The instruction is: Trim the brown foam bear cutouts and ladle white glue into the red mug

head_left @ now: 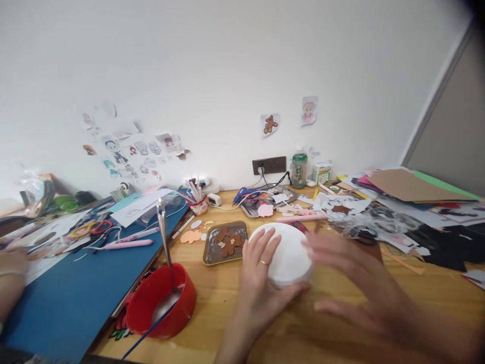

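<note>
A round white lid or disc-shaped container (290, 255) lies on the wooden table in front of me. My left hand (261, 278) grips its left and near edge, fingers on top and thumb along the front rim; a ring shows on one finger. At its right side my right hand (356, 283), blurred, has its fingers spread, the fingertips close to the rim; whether they touch it I cannot tell. Left of the disc, a dark tray with a yellow edge (206, 257) bears brown bear-shaped pieces (229, 245).
A red bowl (185, 303) with tongs and a blue stick stands at the near left. Behind are a blue glue gun (244, 194), a pen cup (198, 205) and a green jar (299, 169). Paper scraps (341, 207) lie right. Another person's hand (13, 268) is at far left.
</note>
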Available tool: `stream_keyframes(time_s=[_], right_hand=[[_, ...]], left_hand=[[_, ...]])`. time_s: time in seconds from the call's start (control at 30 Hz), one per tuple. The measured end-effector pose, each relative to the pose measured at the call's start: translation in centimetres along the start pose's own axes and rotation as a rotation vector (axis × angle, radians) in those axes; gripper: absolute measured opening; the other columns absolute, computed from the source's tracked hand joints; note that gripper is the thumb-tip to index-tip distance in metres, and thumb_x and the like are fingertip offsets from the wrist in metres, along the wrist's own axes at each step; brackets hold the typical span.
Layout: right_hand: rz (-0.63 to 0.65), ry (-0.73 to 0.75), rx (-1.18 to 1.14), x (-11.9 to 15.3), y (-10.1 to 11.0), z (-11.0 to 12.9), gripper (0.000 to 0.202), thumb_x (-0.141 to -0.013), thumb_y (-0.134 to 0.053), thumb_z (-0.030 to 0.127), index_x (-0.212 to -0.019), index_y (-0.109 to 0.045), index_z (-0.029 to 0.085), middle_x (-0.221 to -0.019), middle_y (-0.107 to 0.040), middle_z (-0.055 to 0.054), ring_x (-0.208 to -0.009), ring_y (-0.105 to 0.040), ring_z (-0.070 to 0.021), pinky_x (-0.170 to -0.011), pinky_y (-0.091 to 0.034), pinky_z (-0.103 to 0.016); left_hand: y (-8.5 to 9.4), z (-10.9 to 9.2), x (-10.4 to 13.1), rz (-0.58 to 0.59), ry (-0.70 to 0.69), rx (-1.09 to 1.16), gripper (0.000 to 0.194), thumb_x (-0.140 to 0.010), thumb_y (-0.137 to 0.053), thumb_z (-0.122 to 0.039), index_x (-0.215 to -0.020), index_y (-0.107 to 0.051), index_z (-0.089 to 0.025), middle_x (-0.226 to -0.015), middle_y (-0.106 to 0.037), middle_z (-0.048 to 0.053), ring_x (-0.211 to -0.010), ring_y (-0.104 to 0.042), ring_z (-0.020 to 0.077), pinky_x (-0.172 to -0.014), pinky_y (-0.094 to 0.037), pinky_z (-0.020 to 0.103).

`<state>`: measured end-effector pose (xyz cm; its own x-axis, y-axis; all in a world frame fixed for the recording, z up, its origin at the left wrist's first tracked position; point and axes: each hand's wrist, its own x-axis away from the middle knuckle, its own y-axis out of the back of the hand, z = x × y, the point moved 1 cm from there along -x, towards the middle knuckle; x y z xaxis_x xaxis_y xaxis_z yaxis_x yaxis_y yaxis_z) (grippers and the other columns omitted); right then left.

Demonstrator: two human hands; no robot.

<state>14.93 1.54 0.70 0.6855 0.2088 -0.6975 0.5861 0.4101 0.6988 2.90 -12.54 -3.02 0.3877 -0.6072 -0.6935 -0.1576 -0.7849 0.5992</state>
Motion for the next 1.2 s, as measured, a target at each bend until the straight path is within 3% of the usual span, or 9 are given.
stream_keyframes(time_s=[0.1,0.17,0.27,0.43,0.57,0.7,0.87,1.0,1.2], right_hand=[[0.157,-0.135,-0.058,0.0,-0.3,-5.1,0.080,-0.063,-0.062,0.053,-0.127,-0.032,0.015,-0.136,-0.025,-0.014,-0.125,-0.019,-0.0298,-0.100,-0.024,-0.046],[0.244,-0.203,-0.166,0.1,-1.2,-6.9,0.074,-0.069,-0.056,0.053,-0.128,-0.031,0.016,-0.137,-0.022,-0.014,-0.125,-0.019,-0.0268,-0.100,-0.025,-0.044],[0.280,-0.181,-0.255,0.6,-2.1,-7.6,0.052,-0.080,-0.046,0.047,-0.122,-0.040,0.017,-0.136,-0.027,-0.011,-0.125,-0.021,-0.0234,-0.100,-0.025,-0.042],[0.248,-0.010,-0.080,0.8,-1.7,-7.5,0.061,-0.070,-0.056,0.052,-0.115,-0.046,0.012,-0.132,-0.034,-0.015,-0.126,-0.013,-0.0288,-0.101,-0.017,-0.049],[0.256,0.106,-0.028,0.3,-2.1,-8.1,0.061,-0.075,-0.048,0.054,-0.115,-0.045,0.008,-0.130,-0.036,-0.018,-0.126,-0.017,-0.0293,-0.100,-0.021,-0.049],[0.177,0.154,-0.054,0.4,-3.0,-8.7,0.062,-0.077,-0.042,0.056,-0.114,-0.045,0.007,-0.124,-0.042,-0.019,-0.123,-0.023,-0.0294,-0.098,-0.026,-0.049],[0.009,0.110,-0.124,0.8,-4.0,-8.4,0.059,-0.077,-0.040,0.057,-0.109,-0.048,0.008,-0.119,-0.047,-0.019,-0.118,-0.034,-0.0304,-0.094,-0.031,-0.050],[-0.089,0.050,-0.171,0.7,-4.4,-8.1,0.055,-0.078,-0.037,0.057,-0.106,-0.050,0.011,-0.114,-0.052,-0.018,-0.113,-0.040,-0.0296,-0.091,-0.034,-0.049],[-0.157,0.062,-0.190,0.1,-4.5,-8.4,0.054,-0.079,-0.039,0.056,-0.105,-0.053,0.011,-0.105,-0.058,-0.018,-0.104,-0.049,-0.0269,-0.087,-0.040,-0.045]], left_hand=[[0.3,0.3,-0.7,0.100,0.061,0.113,0.084,-0.056,-0.067,-0.044,-0.127,-0.028,-0.022,-0.134,-0.028,0.010,-0.122,-0.027,0.0224,-0.100,-0.025,0.040],[0.2,0.5,-1.4,0.148,0.085,0.176,0.090,-0.053,-0.069,-0.044,-0.128,-0.026,-0.023,-0.137,-0.022,0.009,-0.124,-0.023,0.0221,-0.101,-0.023,0.038],[0.0,1.1,-2.1,0.178,0.084,0.233,0.093,-0.050,-0.071,-0.045,-0.129,-0.025,-0.024,-0.139,-0.015,0.009,-0.127,-0.016,0.0236,-0.103,-0.019,0.039],[-0.8,2.2,-2.2,0.209,0.118,0.235,0.106,-0.042,-0.071,-0.051,-0.130,-0.020,-0.023,-0.141,-0.008,0.011,-0.128,-0.007,0.0268,-0.103,-0.012,0.043],[-1.7,2.8,-1.6,0.121,0.145,0.256,0.113,-0.038,-0.070,-0.056,-0.131,-0.017,-0.020,-0.140,-0.008,0.013,-0.128,-0.008,0.0295,-0.103,-0.012,0.046],[-2.8,2.7,-1.2,0.028,0.181,0.305,0.112,-0.040,-0.069,-0.057,-0.131,-0.016,-0.019,-0.139,-0.008,0.015,-0.127,-0.011,0.0328,-0.101,-0.017,0.048],[-3.7,2.1,-1.1,-0.066,0.245,0.345,0.117,-0.041,-0.068,-0.057,-0.132,-0.005,-0.019,-0.138,-0.010,0.018,-0.122,-0.024,0.0343,-0.097,-0.027,0.049],[-3.8,1.9,-1.0,-0.067,0.274,0.347,0.116,-0.042,-0.068,-0.056,-0.132,-0.003,-0.020,-0.136,-0.015,0.017,-0.120,-0.027,0.0329,-0.095,-0.030,0.047],[-3.7,2.0,-0.6,-0.072,0.314,0.462,0.113,-0.047,-0.069,-0.051,-0.132,-0.002,-0.019,-0.136,-0.011,0.017,-0.121,-0.026,0.0324,-0.096,-0.030,0.048]])
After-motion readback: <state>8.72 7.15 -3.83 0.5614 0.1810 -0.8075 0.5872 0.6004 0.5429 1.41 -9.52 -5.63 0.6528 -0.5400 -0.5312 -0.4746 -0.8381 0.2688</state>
